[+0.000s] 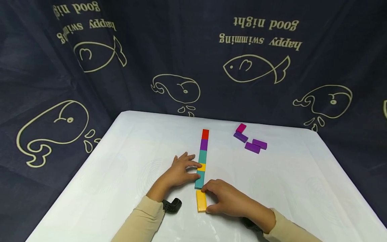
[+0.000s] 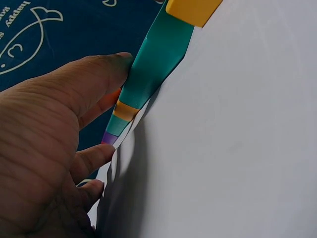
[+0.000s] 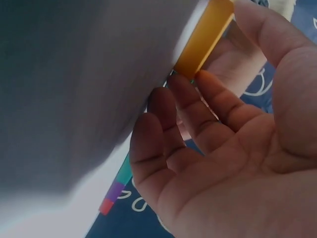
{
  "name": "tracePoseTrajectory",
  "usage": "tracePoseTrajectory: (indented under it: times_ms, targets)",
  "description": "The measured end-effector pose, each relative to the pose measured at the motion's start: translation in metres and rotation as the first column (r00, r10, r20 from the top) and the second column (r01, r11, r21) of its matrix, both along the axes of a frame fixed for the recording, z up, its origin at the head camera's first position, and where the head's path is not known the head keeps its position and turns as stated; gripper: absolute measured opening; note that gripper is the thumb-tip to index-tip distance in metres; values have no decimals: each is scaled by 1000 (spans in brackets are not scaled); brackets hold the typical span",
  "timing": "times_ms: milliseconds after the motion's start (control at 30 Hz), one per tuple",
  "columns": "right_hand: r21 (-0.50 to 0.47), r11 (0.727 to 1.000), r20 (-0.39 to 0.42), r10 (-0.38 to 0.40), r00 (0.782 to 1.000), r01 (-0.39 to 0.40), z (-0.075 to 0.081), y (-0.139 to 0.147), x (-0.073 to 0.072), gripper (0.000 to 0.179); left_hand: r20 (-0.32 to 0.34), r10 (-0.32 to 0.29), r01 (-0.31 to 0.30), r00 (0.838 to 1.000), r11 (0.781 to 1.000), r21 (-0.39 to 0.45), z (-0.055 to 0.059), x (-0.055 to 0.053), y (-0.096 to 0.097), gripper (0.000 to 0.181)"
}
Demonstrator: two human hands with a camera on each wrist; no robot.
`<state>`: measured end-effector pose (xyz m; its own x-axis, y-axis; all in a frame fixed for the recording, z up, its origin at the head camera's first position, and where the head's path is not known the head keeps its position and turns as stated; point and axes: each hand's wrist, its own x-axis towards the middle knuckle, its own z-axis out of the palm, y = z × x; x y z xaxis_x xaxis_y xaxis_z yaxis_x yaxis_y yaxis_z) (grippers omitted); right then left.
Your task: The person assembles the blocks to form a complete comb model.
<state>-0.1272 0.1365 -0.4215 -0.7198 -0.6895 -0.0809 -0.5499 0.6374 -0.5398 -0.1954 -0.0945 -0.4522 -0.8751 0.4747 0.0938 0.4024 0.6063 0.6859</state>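
Head view: I see a white cloth-covered table [image 1: 127,158] with a straight line of flat coloured rectangular blocks [image 1: 203,158] running away from me down its middle. From the far end the line reads red, purple, teal, a short yellow piece, teal.

My left hand [image 1: 179,172] lies flat on the table just left of the line, fingers straight, fingertips pressed against the side of the short yellow piece and the teal block next to it. It grips nothing. The left wrist view agrees: fingertips [image 2: 106,67] touch the edge of the teal block [image 2: 158,59].

My right hand [image 1: 229,200] is at the near end of the line. It has a long yellow rectangular block [image 1: 201,200] lying flat on the table, pinched lengthwise between forefinger at its far end and thumb at its near end. In the right wrist view the fingers [image 3: 208,104] curl at the block's end [image 3: 205,37]. The yellow block's far end lies touching or nearly touching the near teal block; I cannot tell which.

Well apart on the right, near the far edge: one small magenta block [image 1: 241,127] and three purple rectangular blocks [image 1: 252,144] in a loose cluster. Dark blue cloth printed with whales and fish [image 1: 181,87] hangs behind the table.
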Motion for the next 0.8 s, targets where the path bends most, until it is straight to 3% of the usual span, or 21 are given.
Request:
tracePoseTrajectory:
  times_ms: [333,800]
  targets:
    - [109,994,-191,19,981,2,2,-13,5,48,6,7,-7,1000,1000,5,1,1,-1,32]
    - [111,994,-272,50,961,-20,0,-17,6,45,16,9,-9,1000,1000,11,2,3,0,33]
